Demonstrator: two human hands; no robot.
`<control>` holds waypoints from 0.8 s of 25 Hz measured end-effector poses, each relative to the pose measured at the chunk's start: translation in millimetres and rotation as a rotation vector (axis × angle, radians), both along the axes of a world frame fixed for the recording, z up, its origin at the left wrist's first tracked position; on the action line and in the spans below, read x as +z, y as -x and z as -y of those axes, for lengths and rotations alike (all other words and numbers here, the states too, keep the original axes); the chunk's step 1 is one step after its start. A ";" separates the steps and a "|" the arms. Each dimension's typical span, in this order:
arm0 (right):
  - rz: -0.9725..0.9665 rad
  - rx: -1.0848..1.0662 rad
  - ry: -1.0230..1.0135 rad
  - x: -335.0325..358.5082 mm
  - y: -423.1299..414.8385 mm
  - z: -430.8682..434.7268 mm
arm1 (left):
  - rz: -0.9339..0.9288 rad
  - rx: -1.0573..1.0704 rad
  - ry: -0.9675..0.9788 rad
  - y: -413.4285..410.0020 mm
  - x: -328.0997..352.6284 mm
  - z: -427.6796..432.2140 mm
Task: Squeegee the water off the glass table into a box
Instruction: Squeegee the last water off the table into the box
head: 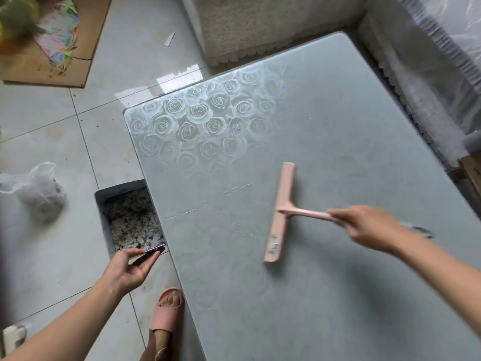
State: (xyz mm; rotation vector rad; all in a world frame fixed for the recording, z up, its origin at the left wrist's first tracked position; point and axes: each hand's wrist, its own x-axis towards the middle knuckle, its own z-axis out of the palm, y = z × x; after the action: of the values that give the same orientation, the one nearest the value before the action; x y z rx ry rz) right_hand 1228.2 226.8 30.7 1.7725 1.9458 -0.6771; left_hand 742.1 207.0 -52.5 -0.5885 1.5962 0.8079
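Bare forearms [78, 311], pink open-toed slide sandal [166, 315] on foot

We saw the room in soft, even light, bright, with only faint shadows. A white glare patch lay on the floor tiles [177, 79] beyond the counter [338, 121]. Motion blur smeared the right hand [369, 227] and the yellow-green bundle [15, 19] at the top left. The wide lens bowed the counter's edges.

Open glass [221, 212] between squeegee [279, 212] and box [102, 212]
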 end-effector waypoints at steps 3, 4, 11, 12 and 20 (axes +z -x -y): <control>-0.063 0.224 -0.145 -19.7 72.5 -31.3 | -0.013 0.013 -0.013 3.2 -3.5 -1.1; -0.022 0.256 -0.178 -14.4 62.0 -40.7 | -0.012 0.007 -0.013 1.7 -3.5 -0.6; 0.112 0.245 -0.088 10.6 49.4 -51.0 | -0.018 -0.008 -0.066 -3.0 -8.4 5.9; 0.038 0.276 -0.053 0.8 84.0 -50.8 | -0.015 -0.010 -0.073 -2.8 -10.0 6.0; 0.121 0.396 -0.172 25.3 83.8 -65.6 | 0.035 0.010 -0.114 1.9 -6.4 6.6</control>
State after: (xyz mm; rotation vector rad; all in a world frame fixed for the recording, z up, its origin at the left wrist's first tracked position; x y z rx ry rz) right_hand 1144.4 292.4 56.1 1.4144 2.2319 -0.2681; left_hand 740.2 200.5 -58.9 -0.5261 1.5054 0.8851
